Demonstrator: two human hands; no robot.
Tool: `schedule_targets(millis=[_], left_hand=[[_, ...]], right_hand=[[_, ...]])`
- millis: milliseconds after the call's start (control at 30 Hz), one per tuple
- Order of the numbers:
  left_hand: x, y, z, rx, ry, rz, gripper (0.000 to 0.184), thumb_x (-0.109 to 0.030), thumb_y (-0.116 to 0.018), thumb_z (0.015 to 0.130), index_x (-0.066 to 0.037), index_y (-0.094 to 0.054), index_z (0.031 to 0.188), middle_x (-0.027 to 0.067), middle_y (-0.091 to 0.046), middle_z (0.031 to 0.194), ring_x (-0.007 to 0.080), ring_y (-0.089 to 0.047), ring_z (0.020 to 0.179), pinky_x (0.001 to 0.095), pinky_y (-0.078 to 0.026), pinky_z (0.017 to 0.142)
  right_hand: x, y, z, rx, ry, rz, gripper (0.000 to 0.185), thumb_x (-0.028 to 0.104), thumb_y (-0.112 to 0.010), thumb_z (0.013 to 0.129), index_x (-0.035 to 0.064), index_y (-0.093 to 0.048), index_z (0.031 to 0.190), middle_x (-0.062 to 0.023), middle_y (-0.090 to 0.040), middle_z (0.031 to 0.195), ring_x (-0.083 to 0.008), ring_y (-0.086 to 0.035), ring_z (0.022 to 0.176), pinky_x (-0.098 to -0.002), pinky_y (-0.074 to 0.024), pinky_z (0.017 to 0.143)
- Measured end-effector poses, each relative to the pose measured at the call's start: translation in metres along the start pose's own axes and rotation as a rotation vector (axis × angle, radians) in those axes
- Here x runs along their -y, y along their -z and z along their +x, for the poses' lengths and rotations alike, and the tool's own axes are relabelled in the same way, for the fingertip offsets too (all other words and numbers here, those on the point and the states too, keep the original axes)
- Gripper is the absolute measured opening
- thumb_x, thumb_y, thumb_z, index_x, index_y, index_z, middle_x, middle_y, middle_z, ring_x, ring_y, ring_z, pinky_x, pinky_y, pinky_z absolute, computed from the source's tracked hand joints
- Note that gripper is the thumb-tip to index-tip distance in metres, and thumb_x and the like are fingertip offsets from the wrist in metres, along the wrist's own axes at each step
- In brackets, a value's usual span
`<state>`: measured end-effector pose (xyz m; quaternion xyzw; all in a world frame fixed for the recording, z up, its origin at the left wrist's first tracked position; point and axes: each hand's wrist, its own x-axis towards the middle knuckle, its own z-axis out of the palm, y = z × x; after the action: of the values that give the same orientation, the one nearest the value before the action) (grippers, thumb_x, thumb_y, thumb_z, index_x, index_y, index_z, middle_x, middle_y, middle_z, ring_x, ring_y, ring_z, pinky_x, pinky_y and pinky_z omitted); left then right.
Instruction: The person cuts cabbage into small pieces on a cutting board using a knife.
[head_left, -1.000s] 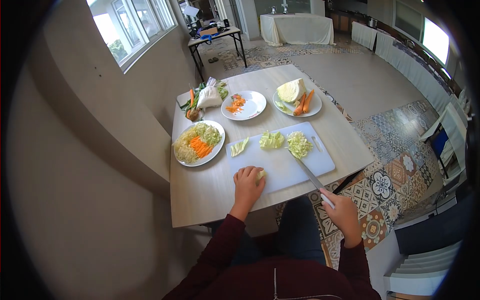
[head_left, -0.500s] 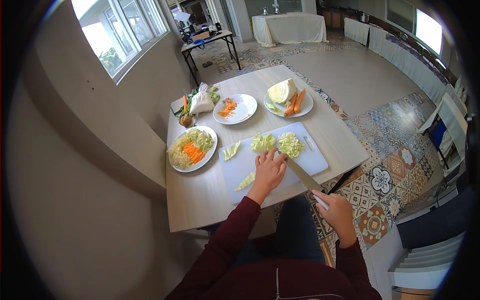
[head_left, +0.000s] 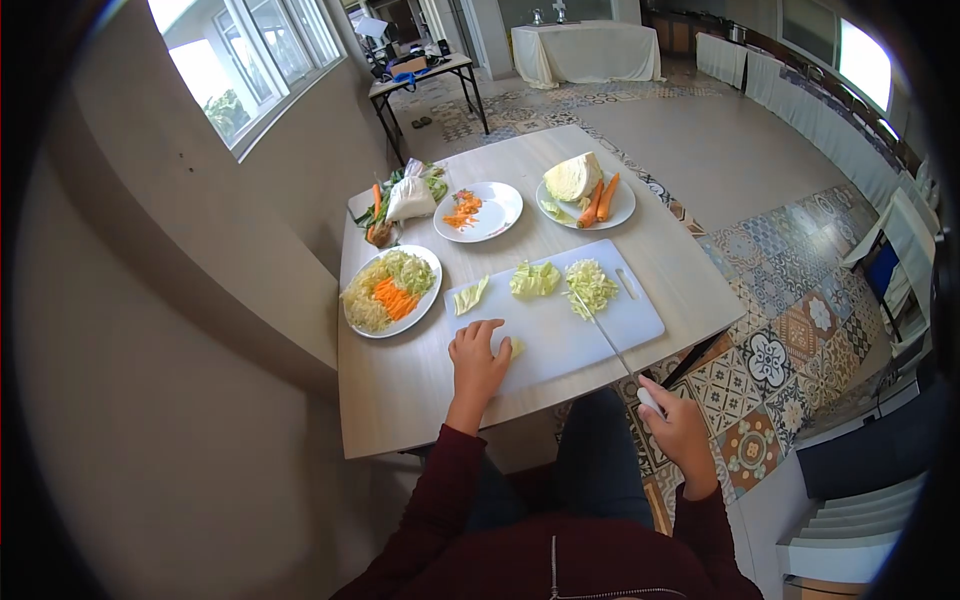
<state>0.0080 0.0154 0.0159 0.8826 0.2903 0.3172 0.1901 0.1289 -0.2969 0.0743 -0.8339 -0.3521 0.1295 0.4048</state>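
Note:
On the table (head_left: 400,410) lies a white cutting board (head_left: 560,345). My left hand (head_left: 478,362) is over the board's left edge, thumb and fingers apart, beside a pale cabbage piece (head_left: 516,347) that it partly hides. My right hand (head_left: 675,423) grips the white handle of a knife (head_left: 612,343), whose tip touches the shredded cabbage (head_left: 592,287) at the board's right. A stack of cabbage leaves (head_left: 535,280) sits in the middle of the board, and a flat leaf strip (head_left: 471,295) lies near its upper left corner.
Left of the board stands a plate (head_left: 432,290) of shredded vegetables. Farther back are a plate (head_left: 505,220) with carrot bits, a plate (head_left: 626,212) with a cabbage wedge and carrots, and a white bag (head_left: 410,198) among vegetables. A wall is close on the left.
My left hand first went right to beside the knife tip, then came back to the board's left side, its fingers now apart. The knife blade has turned more edge-on.

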Motion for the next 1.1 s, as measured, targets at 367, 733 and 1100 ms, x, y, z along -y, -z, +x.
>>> schedule_targets(millis=[367,733,1100], left_hand=[[0.009,-0.005,-0.018,0.029,-0.131,0.006,0.025,-0.016,-0.076,0.077,-0.015,-0.074,0.101,0.0023,-0.067,0.101,0.0271,-0.059,0.101,0.0432,-0.042,0.092],[0.002,-0.006,-0.022,0.004,-0.169,0.013,0.022,-0.015,-0.072,0.081,-0.015,-0.073,0.104,0.0023,-0.064,0.104,0.0256,-0.057,0.103,0.0426,-0.040,0.094],[0.001,-0.005,-0.022,0.004,-0.163,0.014,0.021,-0.016,-0.071,0.083,-0.015,-0.072,0.104,0.0024,-0.064,0.104,0.0256,-0.057,0.103,0.0430,-0.039,0.095]], right_hand=[[0.032,-0.018,-0.009,0.184,-0.003,0.115,0.046,0.013,-0.059,0.095,0.0109,-0.057,0.141,-0.0261,-0.070,0.098,-0.0419,-0.069,0.088,-0.0421,-0.0543,0.075],[0.044,-0.040,-0.003,0.245,0.139,0.004,0.044,0.019,-0.058,0.097,0.0162,-0.057,0.140,-0.0230,-0.068,0.082,-0.0431,-0.066,0.076,-0.0487,-0.0519,0.069],[0.040,-0.045,0.002,0.257,0.169,-0.063,0.043,0.020,-0.057,0.097,0.0178,-0.059,0.139,-0.0217,-0.066,0.074,-0.0422,-0.065,0.071,-0.0500,-0.0510,0.066]])
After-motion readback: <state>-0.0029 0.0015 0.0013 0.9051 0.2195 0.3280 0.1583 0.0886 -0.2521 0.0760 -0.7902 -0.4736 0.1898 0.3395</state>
